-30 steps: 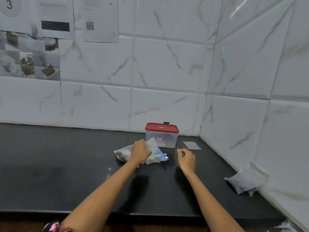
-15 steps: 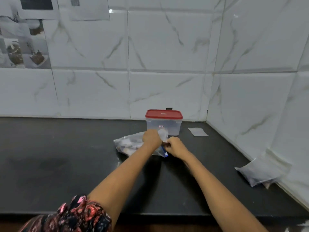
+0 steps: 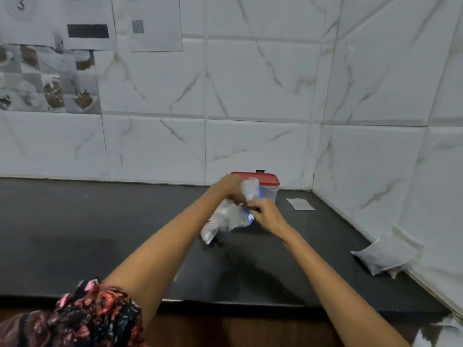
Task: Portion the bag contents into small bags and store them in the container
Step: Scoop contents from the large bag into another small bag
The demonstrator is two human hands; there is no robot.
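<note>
Held clear of the black table (image 3: 105,221), just in front of the red-lidded container (image 3: 266,186): a crumpled clear plastic bag (image 3: 225,219) with a blue strip near its mouth, its lower corner hanging close to the tabletop, touching or not impossible to tell. Gripped high, near the gathered neck, by the left hand (image 3: 231,187), fingers curled round the plastic. Pinched at the blue-edged mouth by the right hand (image 3: 265,215), fingers closed on the edge. Contents pale and blurred through the film, too indistinct to name. Container lid seated on top, apparently closed. Lay flat to the right of the container, apart from it: a small empty bag or sheet (image 3: 300,204), probably one of the small bags. Leaned against the right-hand wall, well apart from the hands: a filled greyish pouch (image 3: 383,256), its contents not legible. Judged an early step, opening the main bag, with no portion visibly made and nothing seen going into the container. Called for next, most likely: drawing the mouth apart with both hands, keeping the bag upright so nothing spilled, then freeing one hand to fetch a small bag. Called for before any storing: the red lid lifted off.
</note>
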